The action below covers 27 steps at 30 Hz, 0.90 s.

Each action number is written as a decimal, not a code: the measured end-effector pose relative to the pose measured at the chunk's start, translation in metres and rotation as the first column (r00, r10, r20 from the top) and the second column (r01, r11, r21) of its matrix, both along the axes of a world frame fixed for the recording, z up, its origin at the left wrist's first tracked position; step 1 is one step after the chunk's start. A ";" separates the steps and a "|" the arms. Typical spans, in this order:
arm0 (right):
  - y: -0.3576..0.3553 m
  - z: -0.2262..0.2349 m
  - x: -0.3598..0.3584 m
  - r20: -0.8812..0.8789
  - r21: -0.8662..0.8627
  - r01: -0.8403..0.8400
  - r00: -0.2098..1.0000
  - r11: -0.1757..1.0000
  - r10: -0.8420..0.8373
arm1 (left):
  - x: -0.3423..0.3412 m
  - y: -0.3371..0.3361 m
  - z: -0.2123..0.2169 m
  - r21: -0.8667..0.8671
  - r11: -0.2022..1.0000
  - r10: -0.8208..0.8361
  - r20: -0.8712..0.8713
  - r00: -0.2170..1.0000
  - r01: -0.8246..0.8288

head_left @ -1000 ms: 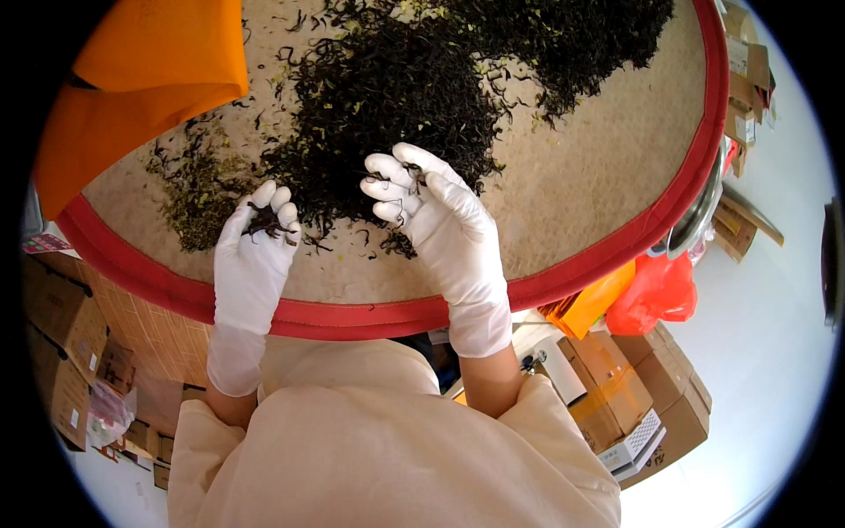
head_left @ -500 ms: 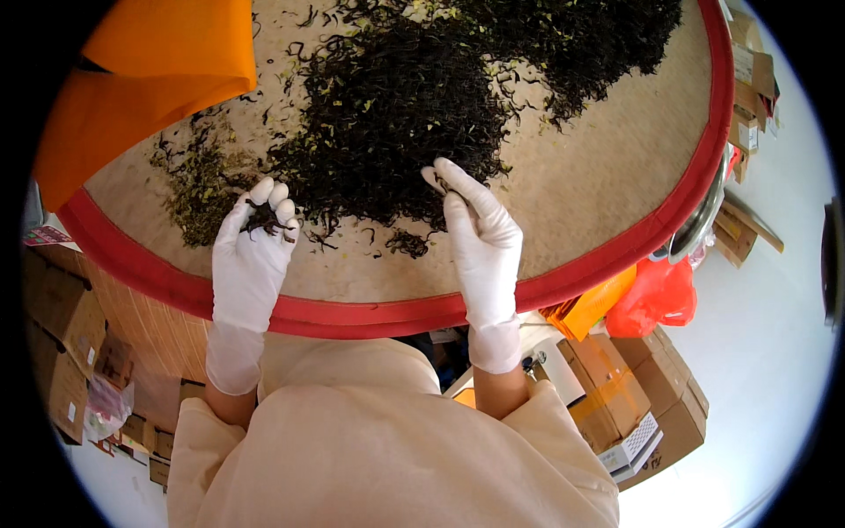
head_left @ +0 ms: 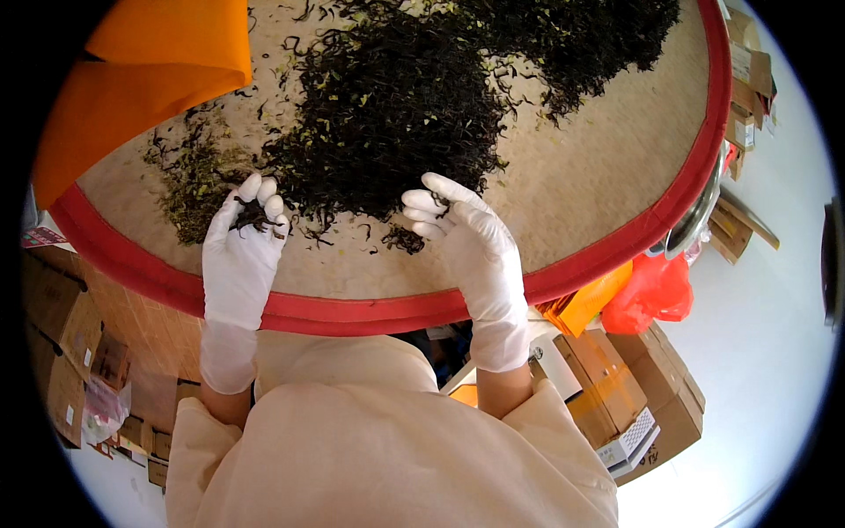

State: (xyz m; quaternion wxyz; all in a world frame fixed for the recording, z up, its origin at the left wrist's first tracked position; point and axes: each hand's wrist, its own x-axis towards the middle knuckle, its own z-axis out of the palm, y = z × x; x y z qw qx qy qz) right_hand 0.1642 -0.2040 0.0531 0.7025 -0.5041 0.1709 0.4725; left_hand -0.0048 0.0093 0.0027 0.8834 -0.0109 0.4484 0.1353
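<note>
My left hand (head_left: 236, 264), in a white glove, is turned palm up with its fingers curled around a small clump of dark tea leaves (head_left: 253, 215). Just right of the middle, my gloved right hand (head_left: 486, 264) hovers palm-side inward over the near edge of the main tea pile (head_left: 396, 114). Its fingers are bent, and a dark leaf bit (head_left: 440, 201) shows at them. Dark twisted leaves mixed with yellow-green bits make up that pile. A smaller yellowish-brown heap (head_left: 189, 198) lies beside my left hand. All of it rests on a round beige tray (head_left: 607, 167) with a red rim.
A second dark tea pile (head_left: 598, 44) lies at the far right of the tray. Orange sheeting (head_left: 167, 79) overhangs the far left. Beyond the rim at right are a red plastic bag (head_left: 647, 295) and cardboard boxes (head_left: 607, 378); more boxes (head_left: 57, 308) stand at left.
My right hand has drawn back toward me from the pile, its fingers swinging left and changing from a pinch to a looser curl. My left hand has shifted slightly left, still holding its clump.
</note>
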 end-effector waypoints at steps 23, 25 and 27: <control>0.006 0.011 -0.020 0.680 -0.733 0.115 0.102 0.670 0.726 | 0.014 -0.045 0.017 -0.079 0.971 -0.235 -0.101 0.967 0.227; 0.018 0.027 -0.028 0.678 -0.721 -0.112 0.092 0.684 0.729 | 0.012 -0.055 0.007 -0.115 0.955 -0.270 0.032 0.962 0.272; 0.028 0.028 -0.043 0.676 -0.708 -0.218 0.063 0.671 0.734 | 0.024 -0.063 0.022 -0.074 0.950 -0.310 -0.072 0.948 0.305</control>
